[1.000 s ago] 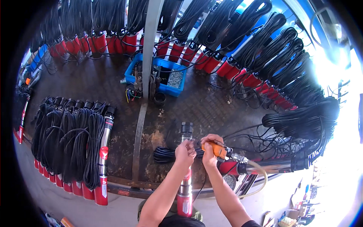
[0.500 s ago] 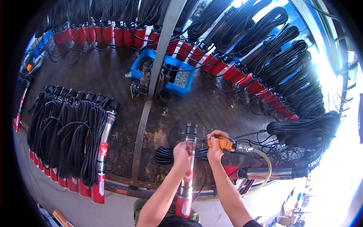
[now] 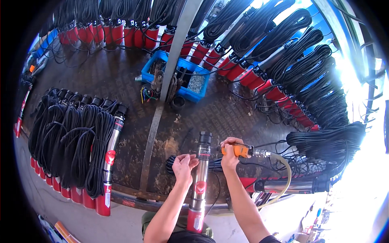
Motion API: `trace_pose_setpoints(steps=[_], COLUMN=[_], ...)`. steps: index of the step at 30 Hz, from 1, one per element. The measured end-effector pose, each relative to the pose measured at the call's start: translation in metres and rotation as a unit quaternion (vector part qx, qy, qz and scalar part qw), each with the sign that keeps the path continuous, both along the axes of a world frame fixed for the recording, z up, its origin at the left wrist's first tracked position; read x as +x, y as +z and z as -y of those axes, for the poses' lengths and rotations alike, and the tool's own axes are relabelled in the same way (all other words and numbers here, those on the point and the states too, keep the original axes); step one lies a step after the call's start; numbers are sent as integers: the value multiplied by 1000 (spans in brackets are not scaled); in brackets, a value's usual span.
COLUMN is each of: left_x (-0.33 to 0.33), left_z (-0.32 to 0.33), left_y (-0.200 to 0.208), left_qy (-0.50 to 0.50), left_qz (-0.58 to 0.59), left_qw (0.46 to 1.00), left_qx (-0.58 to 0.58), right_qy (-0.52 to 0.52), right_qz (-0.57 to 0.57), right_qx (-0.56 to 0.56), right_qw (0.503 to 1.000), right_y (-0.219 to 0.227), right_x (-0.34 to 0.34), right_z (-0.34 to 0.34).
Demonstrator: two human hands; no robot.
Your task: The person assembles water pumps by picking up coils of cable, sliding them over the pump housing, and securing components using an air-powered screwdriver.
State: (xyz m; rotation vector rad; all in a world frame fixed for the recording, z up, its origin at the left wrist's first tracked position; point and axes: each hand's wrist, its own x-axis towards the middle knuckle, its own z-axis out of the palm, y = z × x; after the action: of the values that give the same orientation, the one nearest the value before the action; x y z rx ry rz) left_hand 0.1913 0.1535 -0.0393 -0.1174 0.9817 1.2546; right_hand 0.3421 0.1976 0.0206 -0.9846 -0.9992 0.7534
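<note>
A slim steel submersible pump [image 3: 201,172] with a black top fitting and a red lower end stands tilted at the table's front edge, its base towards my lap. Just left of its upper collar is my left hand [image 3: 183,168], fingers curled towards a pinch; whatever may be between them is too small to make out. To the right of the collar, my right hand [image 3: 230,156] grips an orange air tool [image 3: 242,151]. The tool's nose points left at the pump, and a pale hose [image 3: 288,174] runs from its back end.
Finished-looking pumps with coiled black cables [image 3: 73,137] stand in a row on the left. More line the far and right edges. A blue bin [image 3: 198,96] of small metal parts sits behind a metal post [image 3: 167,77]. Another pump [image 3: 287,185] lies at right, near a cable bundle [image 3: 324,137].
My left hand has drawn back leftward off the pump's collar, uncovering it. The right hand and air tool have barely moved.
</note>
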Motion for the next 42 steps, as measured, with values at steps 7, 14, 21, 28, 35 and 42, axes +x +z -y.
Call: trace_pose_setpoints(steps=[7, 14, 21, 28, 35, 42], left_x=[9, 23, 35, 43, 49, 59], left_z=[-9, -16, -24, -15, -12, -22], left_y=[0, 4, -5, 0, 8, -7], left_qy=[-34, -53, -95, -126, -108, -93], left_qz=[68, 75, 118, 216, 288, 312], left_qw=[997, 996, 988, 968, 950, 945], left_qx=[-31, -14, -5, 18, 49, -24], right_qy=[-40, -37, -79, -72, -68, -39], right_qz=[-36, -25, -26, -84, -116, -37], right_qx=[-4, 35, -55, -34, -18, -16], right_qw=[999, 998, 995, 993, 991, 998], right_y=[-6, -10, 16, 42, 54, 37], right_x=[1, -7, -8, -9, -7, -12], right_z=[-17, -20, 5, 32, 34, 28])
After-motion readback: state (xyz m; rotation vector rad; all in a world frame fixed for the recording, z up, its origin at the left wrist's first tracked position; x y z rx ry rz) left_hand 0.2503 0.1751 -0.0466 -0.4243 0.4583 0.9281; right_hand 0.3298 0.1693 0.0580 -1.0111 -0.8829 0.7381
